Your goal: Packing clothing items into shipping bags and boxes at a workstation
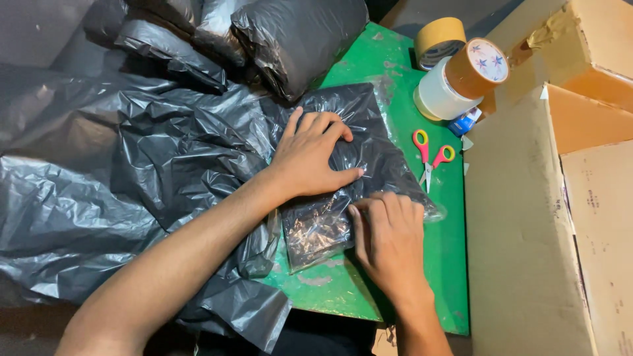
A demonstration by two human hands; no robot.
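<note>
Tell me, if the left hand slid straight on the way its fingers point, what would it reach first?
The left hand lies flat on the clear-wrapped dark packet, fingers aimed up and to the right. Past the packet's edge comes bare green table, then probably the tape rolls, though depth is hard to judge.

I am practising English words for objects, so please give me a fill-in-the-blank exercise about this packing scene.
1. Both hands, the left hand and the right hand, press flat on a dark item wrapped in clear ____ film.
2. The small scissors have handles coloured ____.
3. The tabletop under the parcel is ____.
4. The crumpled plastic bags at the left are ____.

Missing words: plastic; pink; green; black
</note>
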